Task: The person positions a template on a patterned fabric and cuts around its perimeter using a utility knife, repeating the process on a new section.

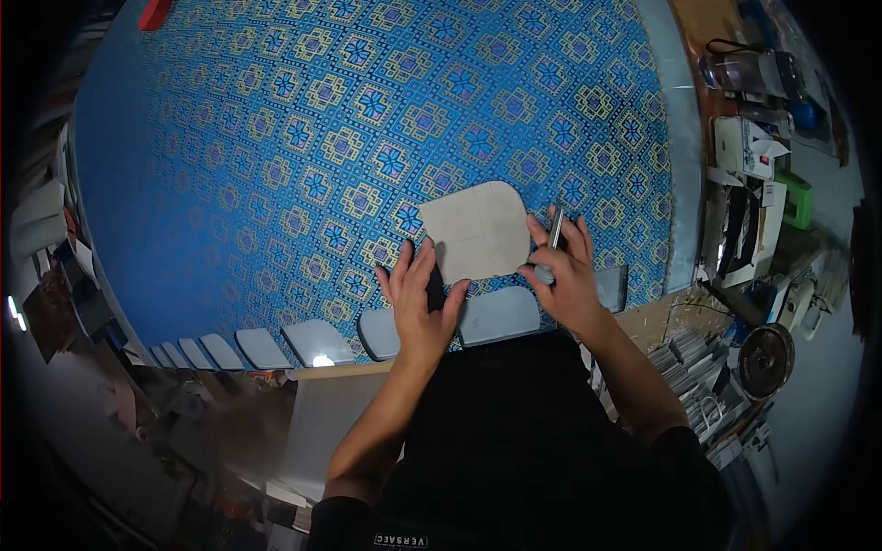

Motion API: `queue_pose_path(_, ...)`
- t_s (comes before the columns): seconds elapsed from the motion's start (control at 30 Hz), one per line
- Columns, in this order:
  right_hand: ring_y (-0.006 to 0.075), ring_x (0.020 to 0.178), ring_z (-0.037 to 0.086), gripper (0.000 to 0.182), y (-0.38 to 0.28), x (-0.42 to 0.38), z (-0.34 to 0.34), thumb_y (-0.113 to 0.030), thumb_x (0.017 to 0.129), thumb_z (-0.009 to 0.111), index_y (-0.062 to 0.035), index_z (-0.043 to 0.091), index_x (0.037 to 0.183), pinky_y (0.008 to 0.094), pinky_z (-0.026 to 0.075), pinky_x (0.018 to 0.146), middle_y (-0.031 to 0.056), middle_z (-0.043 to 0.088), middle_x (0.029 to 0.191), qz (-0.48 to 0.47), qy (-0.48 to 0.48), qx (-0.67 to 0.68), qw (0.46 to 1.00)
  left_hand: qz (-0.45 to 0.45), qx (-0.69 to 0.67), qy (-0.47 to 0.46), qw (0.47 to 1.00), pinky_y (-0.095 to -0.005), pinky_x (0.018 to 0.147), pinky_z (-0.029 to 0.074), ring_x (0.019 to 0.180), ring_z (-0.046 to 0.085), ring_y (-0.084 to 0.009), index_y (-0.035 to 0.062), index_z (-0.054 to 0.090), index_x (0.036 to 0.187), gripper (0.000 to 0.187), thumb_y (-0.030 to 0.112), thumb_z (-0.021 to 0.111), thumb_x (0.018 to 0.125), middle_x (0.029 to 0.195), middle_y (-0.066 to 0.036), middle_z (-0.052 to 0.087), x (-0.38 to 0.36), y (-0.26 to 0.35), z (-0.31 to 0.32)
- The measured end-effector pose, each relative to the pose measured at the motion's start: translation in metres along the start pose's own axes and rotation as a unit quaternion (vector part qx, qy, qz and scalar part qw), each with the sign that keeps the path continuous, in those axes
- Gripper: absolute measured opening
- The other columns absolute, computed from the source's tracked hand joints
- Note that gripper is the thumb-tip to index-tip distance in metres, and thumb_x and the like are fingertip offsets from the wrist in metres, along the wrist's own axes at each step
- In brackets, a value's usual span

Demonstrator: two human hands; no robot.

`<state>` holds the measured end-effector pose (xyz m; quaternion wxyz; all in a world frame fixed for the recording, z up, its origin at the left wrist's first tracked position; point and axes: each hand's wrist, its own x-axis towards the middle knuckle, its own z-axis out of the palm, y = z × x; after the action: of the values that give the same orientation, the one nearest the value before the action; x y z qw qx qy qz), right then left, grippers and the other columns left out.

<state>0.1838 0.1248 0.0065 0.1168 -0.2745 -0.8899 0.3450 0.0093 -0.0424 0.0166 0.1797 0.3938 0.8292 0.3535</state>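
Note:
A cream template [478, 231] with rounded corners and faint pencil-like lines lies flat on blue patterned fabric [303, 156]. At its left edge is my left hand [418, 298], fingers spread and fingertips down near the template's side, holding nothing. My right hand [568, 280] is closed around a slim silver tool [556, 228] with a rounded grey end below; its kind I cannot tell. The index fingertip of that hand reaches the template's right edge. Just below the template, a rounded cut-out [499, 315] in the fabric exposes the pale tabletop.
Several similar cut-outs [262, 349] run along the fabric's near edge to the left. A red object [154, 14] lies at the far left corner. Beyond the table's right edge stand a clear bottle [749, 72], a green item [796, 200] and a round brown lid-like disc [765, 361].

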Motion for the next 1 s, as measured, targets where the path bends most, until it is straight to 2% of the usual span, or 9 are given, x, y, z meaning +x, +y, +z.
queue_pose_path(0.33, 0.038, 0.149, 0.039, 0.04, 0.0, 0.001, -0.001, -0.012, 0.083, 0.084, -0.0133, 0.051, 0.105, 0.0603, 0.02, 0.121, 0.0107, 0.057, 0.151, -0.008, 0.0, -0.003, 1.0, 0.011, 0.013, -0.003, 1.0, -0.0616, 0.122, 0.011, 0.146, 0.044, -0.0352, 0.01, 0.052, 0.147, 0.079, 0.017, 0.09, 0.078, 0.151, -0.011, 0.057, 0.0, -0.002, 0.001)
queue_pose_path(0.4, 0.0358, 0.149, 0.038, 0.033, 0.0, 0.001, 0.0, -0.013, 0.084, 0.081, -0.0138, 0.056, 0.105, 0.0631, 0.02, 0.12, 0.0066, 0.057, 0.152, 0.004, 0.007, 0.014, 1.0, 0.007, 0.007, -0.008, 1.0, -0.0626, 0.122, 0.011, 0.146, 0.043, -0.0361, 0.0103, 0.058, 0.142, 0.071, 0.018, 0.089, 0.079, 0.151, -0.011, 0.056, 0.001, 0.0, 0.0)
queue_pose_path(0.43, 0.0358, 0.149, 0.038, 0.033, 0.0, 0.001, 0.001, -0.013, 0.084, 0.081, -0.0138, 0.056, 0.105, 0.0631, 0.02, 0.12, 0.0066, 0.057, 0.152, 0.003, 0.01, 0.013, 1.0, 0.009, 0.008, -0.006, 1.0, -0.0626, 0.122, 0.011, 0.146, 0.043, -0.0361, 0.0103, 0.058, 0.142, 0.071, 0.018, 0.089, 0.079, 0.151, -0.011, 0.056, 0.002, 0.001, 0.0)
queue_pose_path(0.5, 0.0357, 0.149, 0.038, 0.034, 0.0, 0.002, 0.001, -0.013, 0.085, 0.081, -0.0132, 0.055, 0.107, 0.0624, 0.021, 0.121, 0.0059, 0.056, 0.153, 0.0, 0.012, 0.01, 1.0, 0.01, 0.025, -0.021, 0.999, -0.0639, 0.122, 0.011, 0.146, 0.042, -0.0372, 0.0118, 0.067, 0.132, 0.055, 0.018, 0.087, 0.081, 0.151, -0.012, 0.056, 0.002, 0.003, -0.002)
queue_pose_path(0.6, 0.0362, 0.148, 0.038, 0.034, 0.0, 0.002, 0.001, -0.012, 0.086, 0.08, -0.0128, 0.054, 0.109, 0.0614, 0.021, 0.122, 0.0048, 0.055, 0.154, -0.008, 0.018, 0.0, 1.0, 0.026, 0.032, -0.02, 0.999, -0.065, 0.121, 0.011, 0.146, 0.042, -0.0387, 0.0129, 0.073, 0.122, 0.042, 0.018, 0.085, 0.082, 0.15, -0.013, 0.055, 0.001, -0.001, -0.001)
queue_pose_path(0.73, 0.0373, 0.147, 0.039, 0.034, -0.001, 0.004, 0.0, -0.012, 0.086, 0.079, -0.012, 0.054, 0.108, 0.0609, 0.022, 0.122, 0.0032, 0.054, 0.154, -0.017, 0.031, -0.001, 0.999, 0.047, 0.032, -0.012, 0.998, -0.0658, 0.121, 0.011, 0.146, 0.04, -0.0394, 0.013, 0.074, 0.121, 0.041, 0.016, 0.085, 0.082, 0.151, -0.013, 0.053, 0.001, -0.002, 0.0)
queue_pose_path(0.83, 0.0357, 0.148, 0.039, 0.032, -0.001, 0.004, 0.0, -0.015, 0.088, 0.079, -0.0111, 0.053, 0.107, 0.0599, 0.022, 0.122, 0.0069, 0.057, 0.152, -0.017, 0.034, -0.012, 0.999, 0.061, 0.047, -0.01, 0.997, -0.0684, 0.12, 0.012, 0.148, 0.037, -0.0394, 0.0122, 0.074, 0.12, 0.037, 0.015, 0.082, 0.084, 0.152, -0.013, 0.05, 0.003, 0.001, -0.001)
queue_pose_path(0.97, 0.0369, 0.145, 0.041, 0.031, 0.003, 0.006, -0.002, -0.016, 0.089, 0.077, -0.0103, 0.053, 0.108, 0.0594, 0.022, 0.123, 0.0058, 0.054, 0.154, -0.023, 0.036, 0.002, 0.999, 0.125, 0.146, -0.012, 0.981, -0.0735, 0.117, 0.016, 0.148, 0.035, -0.0405, 0.0102, 0.074, 0.113, 0.027, 0.016, 0.077, 0.087, 0.152, -0.012, 0.05, 0.008, 0.012, -0.011)
queue_pose_path(1.0, 0.0358, 0.146, 0.041, 0.036, 0.005, 0.004, 0.002, -0.017, 0.089, 0.078, -0.0111, 0.056, 0.116, 0.0583, 0.022, 0.123, 0.006, 0.059, 0.147, -0.018, 0.041, 0.011, 0.999, 0.147, 0.162, -0.018, 0.976, -0.0736, 0.117, 0.016, 0.147, 0.036, -0.0413, 0.0093, 0.075, 0.112, 0.026, 0.017, 0.077, 0.087, 0.151, -0.012, 0.051, 0.01, 0.012, -0.013)
